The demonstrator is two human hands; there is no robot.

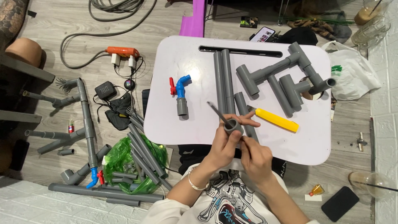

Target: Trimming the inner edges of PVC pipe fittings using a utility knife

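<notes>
Left hand (226, 145) grips short grey pipe coupling (233, 126). Right hand (253, 155) pinches thin brush (219, 115), tip inside coupling. Yellow knife (277, 120) just beyond right hand on worktop (195, 70).

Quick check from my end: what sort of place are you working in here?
Probably a home floor used as a makeshift workspace, not a workshop. The person sits at a low white lap table on wood-look flooring, with grey pipe assemblies on the floor, a power strip and iced drinks around.

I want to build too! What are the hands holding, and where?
The left hand grips a short grey pipe fitting around its side. The right hand holds something thin; unclear what.
</notes>
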